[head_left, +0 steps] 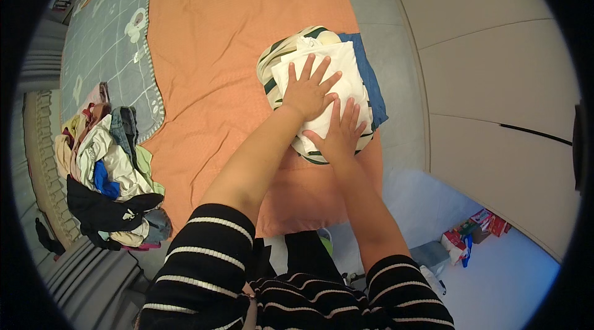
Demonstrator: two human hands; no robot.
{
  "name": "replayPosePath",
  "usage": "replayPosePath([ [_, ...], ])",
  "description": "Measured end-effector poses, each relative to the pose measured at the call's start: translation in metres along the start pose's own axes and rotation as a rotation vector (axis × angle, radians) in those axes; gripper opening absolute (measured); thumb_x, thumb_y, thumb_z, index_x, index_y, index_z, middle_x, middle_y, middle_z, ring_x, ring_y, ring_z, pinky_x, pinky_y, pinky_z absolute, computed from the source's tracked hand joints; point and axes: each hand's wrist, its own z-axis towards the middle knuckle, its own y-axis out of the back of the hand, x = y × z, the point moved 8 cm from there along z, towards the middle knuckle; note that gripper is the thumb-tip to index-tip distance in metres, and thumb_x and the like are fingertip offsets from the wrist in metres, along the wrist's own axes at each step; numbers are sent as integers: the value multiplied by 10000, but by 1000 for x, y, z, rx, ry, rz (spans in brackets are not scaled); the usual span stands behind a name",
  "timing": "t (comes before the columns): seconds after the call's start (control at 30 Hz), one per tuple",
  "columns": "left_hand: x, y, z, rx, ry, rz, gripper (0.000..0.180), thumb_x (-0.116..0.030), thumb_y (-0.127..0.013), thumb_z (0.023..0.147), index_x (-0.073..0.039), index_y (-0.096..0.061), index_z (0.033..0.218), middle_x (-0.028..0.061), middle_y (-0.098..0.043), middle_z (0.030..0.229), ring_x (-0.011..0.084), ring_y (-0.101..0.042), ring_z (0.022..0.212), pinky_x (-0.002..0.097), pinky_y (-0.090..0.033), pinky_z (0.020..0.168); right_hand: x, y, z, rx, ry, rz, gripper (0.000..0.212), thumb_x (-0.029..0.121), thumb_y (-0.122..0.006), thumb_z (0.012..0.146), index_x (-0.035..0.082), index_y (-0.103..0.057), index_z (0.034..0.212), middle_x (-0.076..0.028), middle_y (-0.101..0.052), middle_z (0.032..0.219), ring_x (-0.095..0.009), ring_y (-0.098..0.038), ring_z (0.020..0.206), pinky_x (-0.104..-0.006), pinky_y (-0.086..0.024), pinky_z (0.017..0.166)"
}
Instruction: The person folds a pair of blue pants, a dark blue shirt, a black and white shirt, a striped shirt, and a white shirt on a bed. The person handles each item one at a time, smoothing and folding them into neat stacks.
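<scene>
A folded white garment [337,61] lies on top of a folded striped cloth [270,61] in cream and dark green, near the right edge of the bed. Flat on the white garment rests my left hand [304,92], its fingers spread. My right hand [340,131] presses on its nearer part, fingers also stretched out. Neither hand grips anything. From under the stack, on its right side, a blue folded cloth [371,79] sticks out. Part of the white garment is hidden beneath my hands.
An orange sheet [210,33] covers the bed, with a grey patterned blanket [108,33] at the left. A loose heap of mixed clothes [120,163] sits on the left near corner. Pale cabinet doors [495,70] line the right side. Colourful packages [473,231] stand on the floor.
</scene>
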Motion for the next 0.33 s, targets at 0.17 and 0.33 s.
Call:
replayPosePath([
  [0.17,12,2,19,8,56,9,618,-636,-405,870,-353,-358,1418,51,-152,1552,372,-63,1421,665,-106,1068,-12,-12,1,-50,25,1,1128,689,-684,616,159,-179,1475,-227,-55,1524,-433,-65,1399,-699,-136,1025],
  [0.33,45,3,46,-3,395,16,655,-630,-380,890,-306,-295,1452,122,-128,1549,405,-86,1411,651,-104,1078,-16,-12,-1,-51,43,50,1133,696,-672,634,181,-129,1484,-202,-40,1532,-425,-31,1406,-714,-119,1019],
])
